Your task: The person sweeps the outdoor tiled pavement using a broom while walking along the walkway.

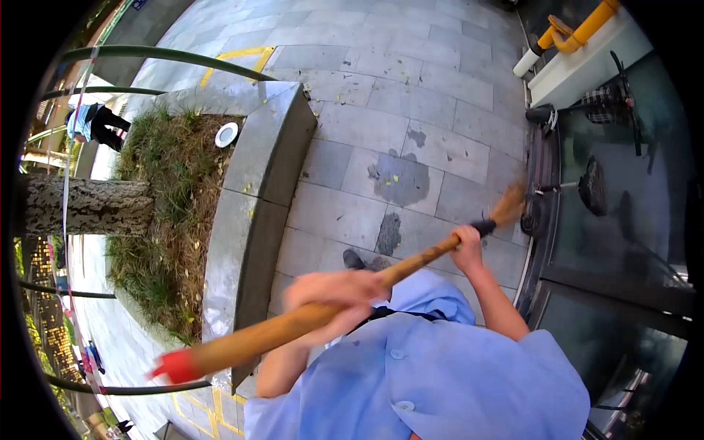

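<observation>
**Broom point(424, 259) held aslant beside a stone planter point(238, 213)**

The broom's wooden-looking handle point(271, 334) runs from a blurred red end point(177, 365) at eight o'clock to tan, straw-like bristles point(510, 205) at three o'clock, joined by a black collar point(484, 227). The person's right grip point(467, 248), between three and four o'clock, is closed round the handle just beside the collar. The left grip point(336, 295), motion-blurred below centre at six o'clock, is wrapped round the handle. A light-blue buttoned shirt point(455, 367) fills five o'clock.

The planter, at nine o'clock, has smooth grey slab sides; it contains green and dry grass point(165, 161), a rough-barked tree trunk point(88, 207) and, at ten o'clock, a white, round, dish-like object point(226, 135). Rectangular grey paving point(359, 125) bears a dark, irregular patch point(402, 181) between one and two o'clock. Dark, reflective glass point(587, 257) stands at three o'clock. Farther off, near ten o'clock, is another person point(92, 121) in a light-blue top and dark trousers. A blue sign point(138, 4) between ten and eleven is too small to read.
</observation>
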### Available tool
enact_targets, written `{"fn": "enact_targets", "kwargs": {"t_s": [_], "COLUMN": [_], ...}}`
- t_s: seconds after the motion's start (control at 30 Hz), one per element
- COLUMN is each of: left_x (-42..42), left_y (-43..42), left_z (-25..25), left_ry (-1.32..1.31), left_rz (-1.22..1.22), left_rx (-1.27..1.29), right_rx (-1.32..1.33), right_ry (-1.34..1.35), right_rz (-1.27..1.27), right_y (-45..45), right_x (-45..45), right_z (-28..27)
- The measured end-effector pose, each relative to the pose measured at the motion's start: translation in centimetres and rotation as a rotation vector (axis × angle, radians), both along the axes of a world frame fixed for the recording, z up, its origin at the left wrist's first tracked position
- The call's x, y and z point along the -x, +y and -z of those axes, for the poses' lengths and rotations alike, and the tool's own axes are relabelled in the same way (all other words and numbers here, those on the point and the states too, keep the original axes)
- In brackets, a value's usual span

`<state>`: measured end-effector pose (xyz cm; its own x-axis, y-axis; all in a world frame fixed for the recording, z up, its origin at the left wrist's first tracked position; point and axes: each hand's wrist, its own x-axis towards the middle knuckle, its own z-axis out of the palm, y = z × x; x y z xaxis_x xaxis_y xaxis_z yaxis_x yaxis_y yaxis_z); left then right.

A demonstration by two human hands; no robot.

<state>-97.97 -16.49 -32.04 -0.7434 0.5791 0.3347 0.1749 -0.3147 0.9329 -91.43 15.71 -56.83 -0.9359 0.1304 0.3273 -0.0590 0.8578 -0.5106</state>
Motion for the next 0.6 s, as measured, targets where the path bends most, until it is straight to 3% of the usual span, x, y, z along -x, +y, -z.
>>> {"fn": "enact_targets", "kwargs": {"t_s": [0.07, 0.13, 0.17, 0.2, 0.33, 0.43, 0.53, 0.6], "left_x": [1.5, 2.5, 3.4, 4.3, 6.8, 6.9, 9.7, 11.3], "left_y": [2.6, 2.0, 1.0, 0.4, -1.1, 1.2, 6.1, 6.4], "left_z": [2.8, 2.0, 2.1, 2.1, -0.1, -0.8, 1.2, 1.2], "left_ry": [-0.071, -0.158, -0.064, -0.045, -0.015, 0.059, 0.301, 0.301], "left_rz": [0.071, 0.043, 0.044, -0.013, -0.204, -0.432, -0.761, -0.879], "left_rx": [0.053, 0.209, 0.199, 0.113, 0.16, 0.306, 0.5, 0.487], "right_rx": [0.159, 0.153, 0.144, 0.152, 0.2, 0.326, 0.339, 0.347], "right_ry": [-0.204, -0.185, -0.16, -0.08, -0.035, 0.038, 0.157, 0.18], "right_rz": [0.005, -0.015, -0.064, -0.083, -0.275, -0.492, -0.705, -0.712], "right_y": [-0.5, -1.2, -1.5, -2.5, -6.0, -9.8, -12.2, -12.3], "right_x": [-1.1, 0.7, 2.4, 5.3, 17.6, 26.8, 37.3, 41.0], "right_z": [1.2, 2.5, 3.1, 2.8, 3.0, 3.4, 5.7, 2.9]}}
